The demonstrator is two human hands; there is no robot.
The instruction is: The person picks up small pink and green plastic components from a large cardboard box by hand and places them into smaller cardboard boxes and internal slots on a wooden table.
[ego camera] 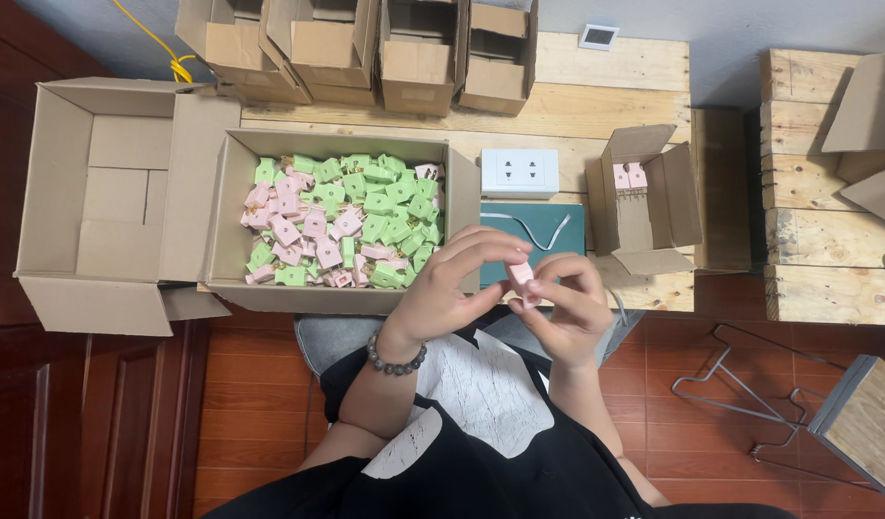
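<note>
Both hands meet in front of my chest around one small pink plug adapter [521, 276]. My left hand [452, 284], with a bead bracelet at the wrist, pinches it from above and the left. My right hand [567, 303] cups it from below and the right. Just beyond my left hand stands an open cardboard box [233, 231] filled with several pink and green plug adapters [346, 221]. A smaller open carton [673, 197] at the right holds two pink adapters [628, 176] standing at its far end.
A white wall socket block [519, 173] lies on the wooden pallet table [606, 106] above a dark green pad [534, 231]. An empty large box [106, 192] sits at the left, several small cartons [366, 48] at the back. Wire hangers [740, 384] lie on the floor at right.
</note>
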